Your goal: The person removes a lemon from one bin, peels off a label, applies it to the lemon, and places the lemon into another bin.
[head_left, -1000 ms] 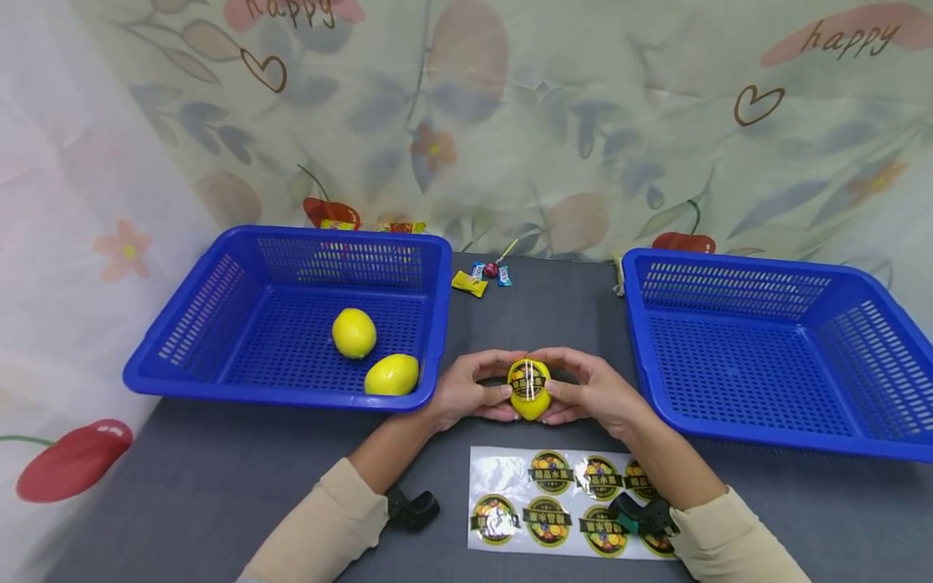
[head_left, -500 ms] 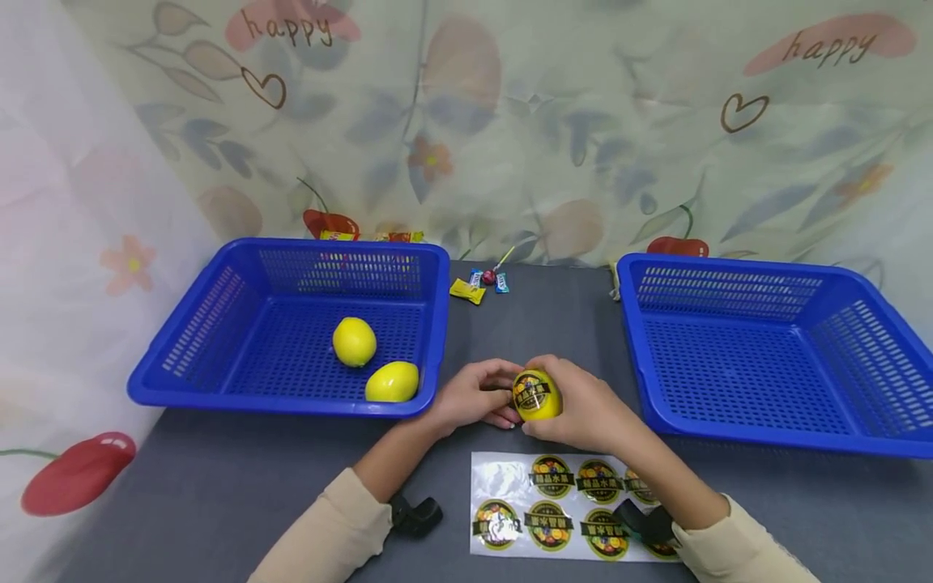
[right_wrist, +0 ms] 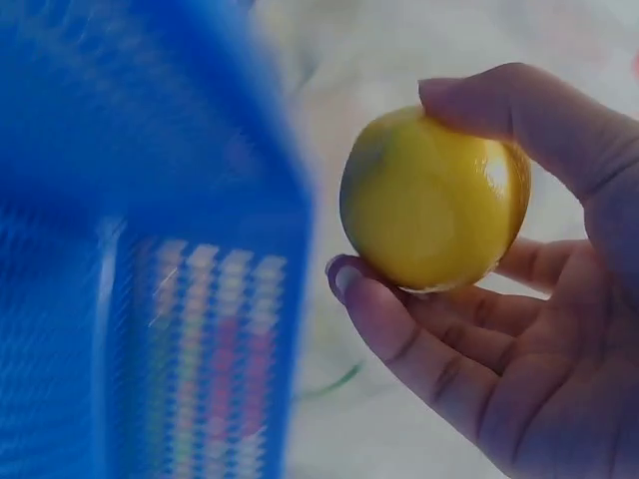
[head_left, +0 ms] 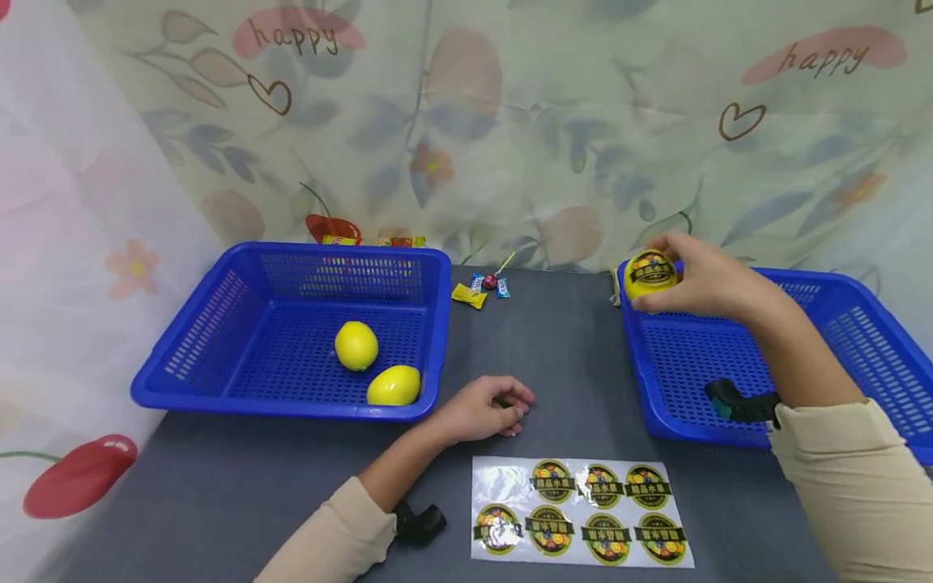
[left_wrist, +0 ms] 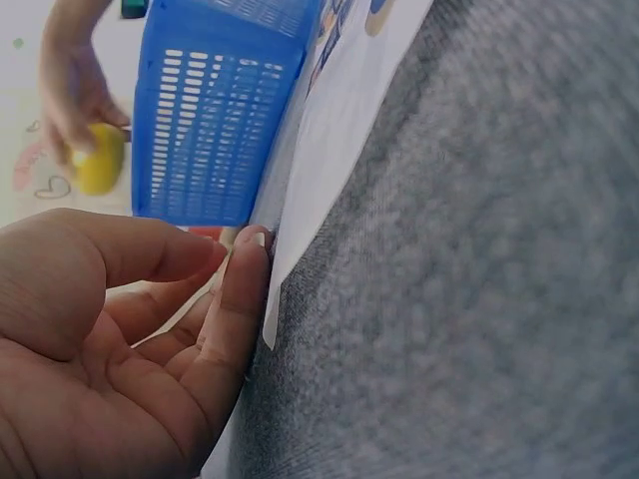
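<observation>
My right hand (head_left: 703, 275) grips a yellow lemon (head_left: 649, 283) with a round black-and-gold label on it, above the far left corner of the right blue basket (head_left: 645, 389). In the right wrist view the thumb and fingers curl round the lemon (right_wrist: 434, 200), beside the basket wall (right_wrist: 220, 349). Resting on the grey table, my left hand (head_left: 484, 409) holds nothing and its fingers are loosely curled. Two plain lemons, one (head_left: 356, 346) behind the other (head_left: 394, 386), lie in the left blue basket (head_left: 255, 405). A sheet of round labels (head_left: 503, 482) lies in front of the left hand.
Small wrapped candies (head_left: 469, 295) and a lollipop (head_left: 491, 282) lie at the back, between the baskets. More wrappers (head_left: 401, 241) show behind the left basket. A patterned cloth (head_left: 539, 146) hangs along the table's rear edge. The label sheet has one bare corner.
My right hand has carried the labelled lemon away from the left hand, up and right to above the right basket. The left hand has let go of the lemon and stays on the table.
</observation>
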Tool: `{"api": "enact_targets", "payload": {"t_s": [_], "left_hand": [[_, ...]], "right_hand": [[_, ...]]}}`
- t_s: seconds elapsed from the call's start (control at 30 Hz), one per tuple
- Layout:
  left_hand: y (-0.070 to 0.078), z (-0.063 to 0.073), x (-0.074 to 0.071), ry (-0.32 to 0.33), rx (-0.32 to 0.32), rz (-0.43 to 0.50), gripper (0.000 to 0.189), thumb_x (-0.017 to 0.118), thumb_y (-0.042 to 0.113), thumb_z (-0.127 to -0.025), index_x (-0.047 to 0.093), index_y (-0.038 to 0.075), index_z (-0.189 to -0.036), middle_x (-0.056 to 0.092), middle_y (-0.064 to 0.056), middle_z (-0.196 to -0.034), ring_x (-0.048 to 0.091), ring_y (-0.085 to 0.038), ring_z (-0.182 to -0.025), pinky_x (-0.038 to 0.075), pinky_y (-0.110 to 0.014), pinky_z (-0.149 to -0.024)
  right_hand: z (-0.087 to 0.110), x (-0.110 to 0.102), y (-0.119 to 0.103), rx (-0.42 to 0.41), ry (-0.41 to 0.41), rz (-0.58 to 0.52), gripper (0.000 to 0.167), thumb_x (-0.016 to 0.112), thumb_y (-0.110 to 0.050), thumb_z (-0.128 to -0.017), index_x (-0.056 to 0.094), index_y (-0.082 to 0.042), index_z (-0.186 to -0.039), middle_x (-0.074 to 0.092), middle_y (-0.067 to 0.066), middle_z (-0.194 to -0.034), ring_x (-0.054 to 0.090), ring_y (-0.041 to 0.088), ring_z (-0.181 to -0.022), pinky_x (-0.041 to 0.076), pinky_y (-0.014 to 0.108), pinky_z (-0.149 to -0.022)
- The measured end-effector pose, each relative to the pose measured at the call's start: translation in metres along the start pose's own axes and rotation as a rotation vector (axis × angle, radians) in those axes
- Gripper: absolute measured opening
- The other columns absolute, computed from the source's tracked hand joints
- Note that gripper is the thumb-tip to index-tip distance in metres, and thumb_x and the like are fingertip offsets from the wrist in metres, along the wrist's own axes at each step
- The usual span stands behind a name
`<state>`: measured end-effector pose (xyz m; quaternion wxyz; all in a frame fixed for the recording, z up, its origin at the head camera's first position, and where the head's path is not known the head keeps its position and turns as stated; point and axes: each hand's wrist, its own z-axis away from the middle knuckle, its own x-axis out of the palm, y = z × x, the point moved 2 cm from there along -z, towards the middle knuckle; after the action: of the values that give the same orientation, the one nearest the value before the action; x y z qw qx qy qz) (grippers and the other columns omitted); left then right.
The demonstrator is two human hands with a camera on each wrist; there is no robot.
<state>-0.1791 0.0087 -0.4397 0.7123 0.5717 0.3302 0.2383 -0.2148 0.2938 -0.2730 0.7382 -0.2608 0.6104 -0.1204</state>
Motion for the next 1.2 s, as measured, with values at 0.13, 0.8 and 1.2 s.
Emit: {"api": "enact_targets", "payload": {"t_s": [0.13,0.8,1.2], "left_hand": [[0.000,-0.001,0.001,0.005,0.004,-0.024,0.019,0.058,-0.005,-0.096,0.066,-0.008,-0.113,0.067,-0.017,-0.096,0.067,-0.020,-0.075,0.058,-0.032,-0.068],[0.004,0.000,0.004,0.004,0.003,-0.101,0.016,0.059,-0.001,-0.097,0.068,-0.006,-0.110,0.067,-0.012,-0.087,0.066,-0.015,-0.071,0.056,-0.027,-0.064],[0.028,0.018,0.008,-0.149,0.093,-0.521,0.028,0.067,0.014,-0.096,0.067,0.007,-0.123,0.069,-0.003,-0.108,0.063,-0.007,-0.093,0.050,-0.022,-0.082]], "right_hand": [[-0.020,-0.013,0.045,0.076,-0.063,0.010,0.076,0.081,-0.020,-0.084,0.035,0.010,-0.138,0.049,0.031,-0.118,0.058,0.036,-0.093,0.054,0.042,-0.071],[-0.039,0.033,0.081,0.162,-0.319,0.023,0.067,0.076,-0.018,-0.088,0.034,0.012,-0.131,0.046,0.035,-0.118,0.066,0.035,-0.086,0.059,0.049,-0.070],[0.035,0.027,-0.017,-0.240,-0.048,0.156,0.043,0.077,-0.023,-0.090,0.061,-0.006,-0.127,0.069,0.010,-0.109,0.069,0.022,-0.091,0.057,0.043,-0.077]]}}
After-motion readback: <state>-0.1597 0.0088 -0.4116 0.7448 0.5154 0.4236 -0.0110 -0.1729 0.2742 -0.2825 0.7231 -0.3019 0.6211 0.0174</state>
